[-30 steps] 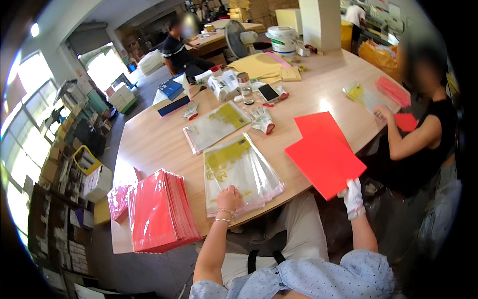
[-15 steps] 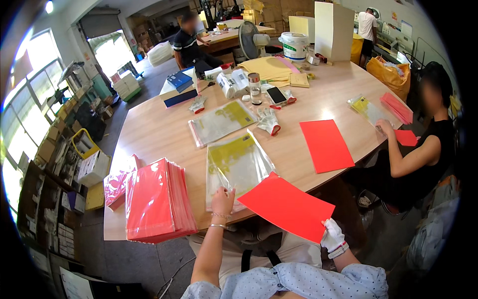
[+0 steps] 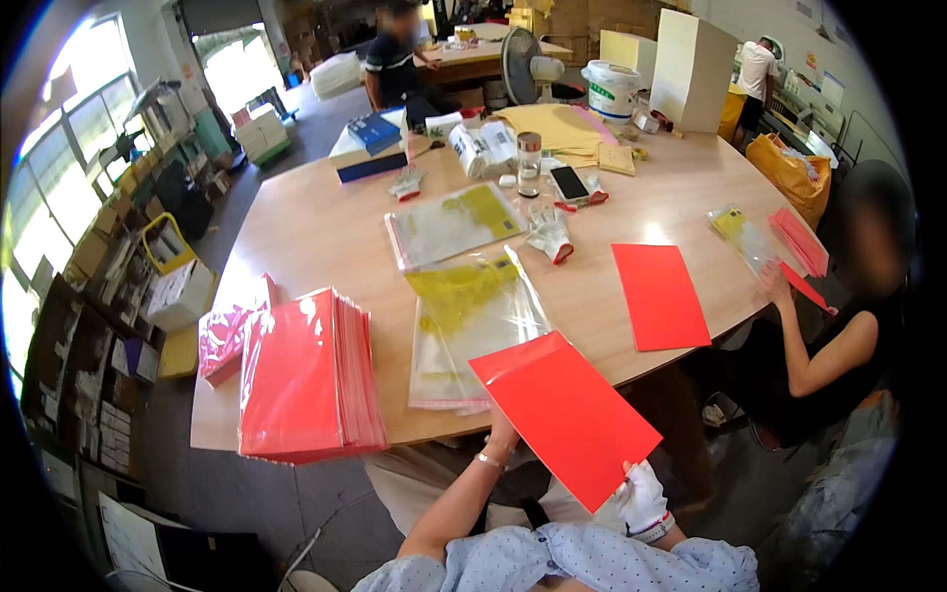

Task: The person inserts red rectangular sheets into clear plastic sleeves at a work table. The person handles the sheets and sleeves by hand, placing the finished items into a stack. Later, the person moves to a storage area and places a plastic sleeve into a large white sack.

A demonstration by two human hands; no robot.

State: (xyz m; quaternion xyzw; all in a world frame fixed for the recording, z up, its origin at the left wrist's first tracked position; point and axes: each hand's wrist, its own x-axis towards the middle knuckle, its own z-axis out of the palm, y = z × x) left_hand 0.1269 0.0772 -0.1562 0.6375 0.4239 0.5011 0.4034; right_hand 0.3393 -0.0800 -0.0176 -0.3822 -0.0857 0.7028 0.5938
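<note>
A red sheet (image 3: 567, 424) slants over the table's front edge, its far end over a clear plastic bag (image 3: 473, 345) with a yellow-green print. My right hand (image 3: 643, 503), in a white glove, pinches the sheet's near right corner. My bare left hand (image 3: 503, 430) is beside the bag's near edge, and the red sheet hides its fingers. Along the sheet's far end runs a shiny strip; I cannot tell whether film covers it. Farther back lies a second stack of printed clear bags (image 3: 459, 225). Another red sheet (image 3: 659, 296) lies flat to the right.
A tall stack of bagged red sheets (image 3: 306, 380) stands at the left beside a pink packet (image 3: 229, 335). Toward the back are a glass jar (image 3: 529, 163), a phone (image 3: 569, 184), a loose glove (image 3: 548, 235) and a white bucket (image 3: 610, 91). A co-worker (image 3: 829, 331) sits at the right.
My left hand has moved from the bag's surface to the right, behind the red sheet. The sheet has turned more lengthwise, its near corner lower. The co-worker's red piece has tilted.
</note>
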